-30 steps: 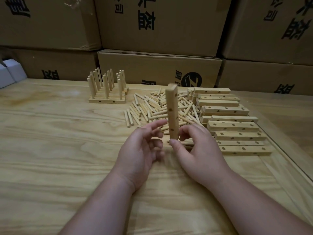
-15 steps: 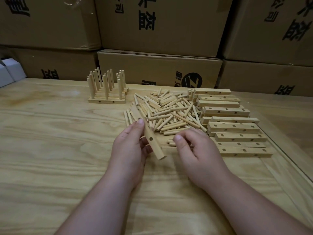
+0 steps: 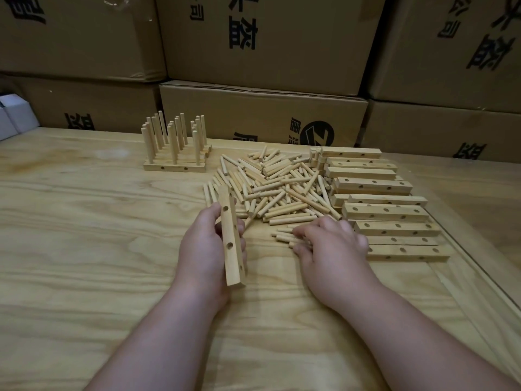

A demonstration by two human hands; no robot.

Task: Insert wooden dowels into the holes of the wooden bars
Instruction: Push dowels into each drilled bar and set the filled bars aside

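Against the left hand [image 3: 207, 246], a wooden bar [image 3: 231, 238] stands lengthwise away from the person, its holed face turned up and to the right. That grip is curled around the bar's left side, thumb near the far end, fingertips showing past its right edge. The bar's near end juts out below the palm, above the counter [image 3: 84, 249].

Just right of that grip, the right hand [image 3: 331, 246] lies palm down with fingers bent onto a few loose dowels [image 3: 283, 237] at the near edge of the dowel pile [image 3: 282, 187]. Whether it pinches one or only touches them cannot be told.

Beyond both hands the pile spreads across the counter, its nearest sticks touching the bar's far end. Right of the right hand, close beside its knuckles, lie stacked drilled bars [image 3: 394, 218] in rows. Past the left grip and well apart stands a group of finished bars [image 3: 174, 166] with dowels upright in them.

Bare wood runs left of the left hand and toward the person. A raised counter rim [image 3: 465, 263] angles along the right, beyond the stacked bars. Cardboard boxes [image 3: 262, 117] wall off the far edge.
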